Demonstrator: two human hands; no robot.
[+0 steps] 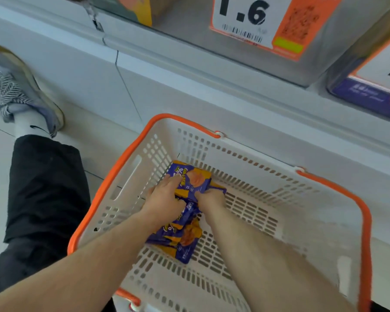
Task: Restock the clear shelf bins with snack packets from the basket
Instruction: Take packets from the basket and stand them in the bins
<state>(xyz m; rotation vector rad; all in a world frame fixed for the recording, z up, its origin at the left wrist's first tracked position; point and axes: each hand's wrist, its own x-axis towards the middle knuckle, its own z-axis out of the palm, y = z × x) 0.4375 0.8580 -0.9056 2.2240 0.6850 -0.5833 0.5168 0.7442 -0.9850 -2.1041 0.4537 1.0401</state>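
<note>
A white slotted basket (279, 199) with orange handles stands on the floor below the shelf. Purple-and-orange snack packets lie in its left half. Both hands reach down into it. My left hand (164, 199) grips the left side of a small stack of packets (195, 181), fingers curled over its top. On the stack's right lower edge, my right hand (211, 198) pinches it. More packets (178, 239) lie loose under my forearms. A clear shelf bin (245, 61) hangs above, with a price tag reading 1.6.
A second bin (369, 95) with a purple packet inside sits at the upper right. The white shelf base (144, 70) runs behind the basket. My leg in black trousers (45, 188) and a grey shoe (20, 86) are on the floor to the left.
</note>
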